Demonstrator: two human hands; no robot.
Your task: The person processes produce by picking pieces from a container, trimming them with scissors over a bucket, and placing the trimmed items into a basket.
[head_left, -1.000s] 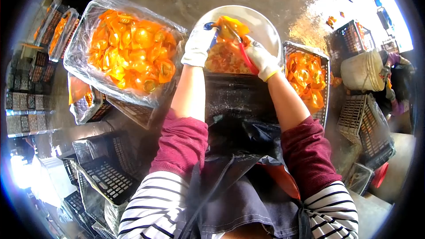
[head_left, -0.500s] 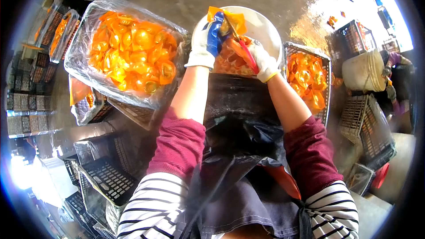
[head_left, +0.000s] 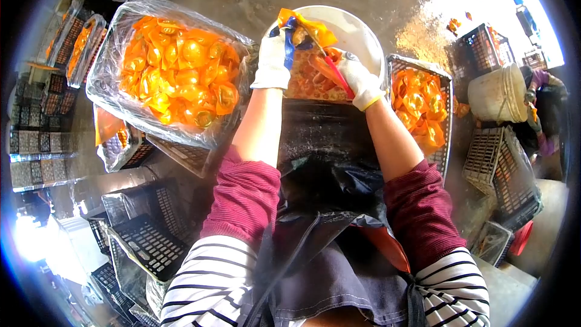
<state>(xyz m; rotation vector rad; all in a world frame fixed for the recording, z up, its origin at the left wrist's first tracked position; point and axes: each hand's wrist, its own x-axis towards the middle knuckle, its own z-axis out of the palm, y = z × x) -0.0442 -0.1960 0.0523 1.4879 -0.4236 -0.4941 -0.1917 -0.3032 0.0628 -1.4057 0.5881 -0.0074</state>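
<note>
My left hand (head_left: pixel 275 60), in a white and blue glove, is closed on an orange plastic bag (head_left: pixel 316 31) over a white bucket (head_left: pixel 365 23). My right hand (head_left: pixel 358 80), in a white glove with a yellow cuff edge, is closed around red-handled scissors (head_left: pixel 341 79). The scissor blades point up and left, against the bag. Whether they are cutting into it, I cannot tell. Pinkish-orange pieces (head_left: pixel 305 88) lie in the bucket below my hands.
To the left, a plastic-lined crate (head_left: pixel 100 82) holds many orange packets (head_left: pixel 181 72). More orange packets (head_left: pixel 417 104) fill a dark crate (head_left: pixel 448 130) on the right. Beyond that stand a tilted bucket (head_left: pixel 493 94) and a co-worker's arm (head_left: pixel 544 79). Black crates (head_left: pixel 148 242) are stacked lower left.
My left hand has turned slightly and shifted a little left with the bag, so less of the glove's blue shows. The right hand and scissors stay nearly in place.
</note>
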